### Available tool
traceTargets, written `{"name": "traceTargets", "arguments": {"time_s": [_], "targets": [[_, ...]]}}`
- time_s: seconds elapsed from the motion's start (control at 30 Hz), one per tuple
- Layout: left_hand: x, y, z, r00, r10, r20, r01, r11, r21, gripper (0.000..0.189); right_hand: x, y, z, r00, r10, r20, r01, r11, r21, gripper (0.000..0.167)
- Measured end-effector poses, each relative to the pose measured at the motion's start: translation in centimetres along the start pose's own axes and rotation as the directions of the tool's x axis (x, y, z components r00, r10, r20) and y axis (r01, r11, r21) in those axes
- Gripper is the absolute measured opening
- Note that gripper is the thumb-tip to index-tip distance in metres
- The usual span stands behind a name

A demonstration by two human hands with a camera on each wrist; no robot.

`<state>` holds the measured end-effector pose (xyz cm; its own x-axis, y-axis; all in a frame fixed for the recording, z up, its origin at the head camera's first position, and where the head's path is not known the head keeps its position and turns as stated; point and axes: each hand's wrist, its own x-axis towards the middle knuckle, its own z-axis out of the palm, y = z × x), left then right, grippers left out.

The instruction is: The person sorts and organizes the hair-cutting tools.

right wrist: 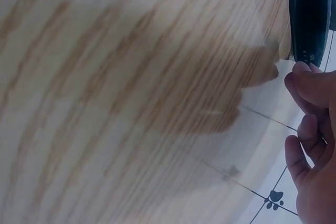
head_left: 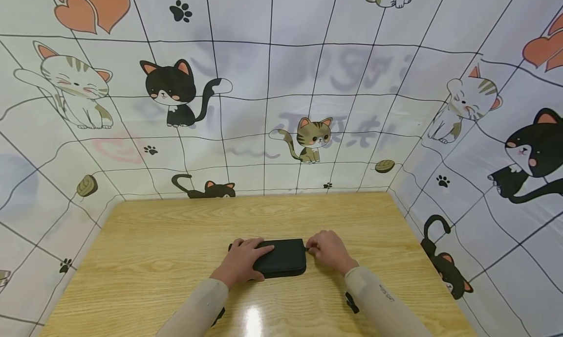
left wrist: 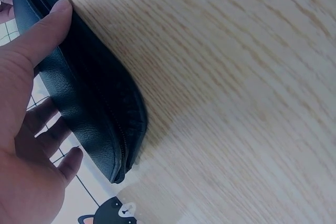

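A black zip-around wallet [head_left: 283,257] with a grained leathery surface lies flat on the wooden table. My left hand [head_left: 242,259] holds its left end, fingers over the top and thumb at the near side. In the left wrist view the thumb [left wrist: 55,22] presses on the wallet's edge, where zipper teeth [left wrist: 123,153] run beside a dark gap between the two covers. At the wallet's right end, my right hand [head_left: 329,250] pinches the small zipper pull [head_left: 307,249] between thumb and fingertips. The right wrist view shows these fingertips [right wrist: 300,67] right at the wallet's end.
The light wooden table [head_left: 176,229] reaches back to a white cloth backdrop [head_left: 246,146] with grid lines and cartoon cats, which also rises along both sides. Dark straps [head_left: 352,303] show under the sleeves. Light glares off the table's near part.
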<state>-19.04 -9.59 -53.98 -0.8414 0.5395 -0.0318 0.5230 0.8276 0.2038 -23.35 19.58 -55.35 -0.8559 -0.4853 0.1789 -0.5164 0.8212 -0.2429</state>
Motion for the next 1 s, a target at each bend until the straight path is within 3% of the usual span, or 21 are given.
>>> {"name": "traceTargets", "arguments": {"time_s": [0.43,1.0], "targets": [[0.2,-0.1,0.1,1.0,-0.001,0.009,0.0,0.999,0.044,0.083,-0.4,0.0,-0.2,0.999,-0.043,0.019,0.043,0.999,0.004,0.006],[0.0,-0.1,-0.2,1.0,0.01,0.018,-0.011,0.999,0.034,0.082,-1.1,0.0,-0.4,0.992,-0.119,0.046,0.117,0.992,0.047,0.009]]}}
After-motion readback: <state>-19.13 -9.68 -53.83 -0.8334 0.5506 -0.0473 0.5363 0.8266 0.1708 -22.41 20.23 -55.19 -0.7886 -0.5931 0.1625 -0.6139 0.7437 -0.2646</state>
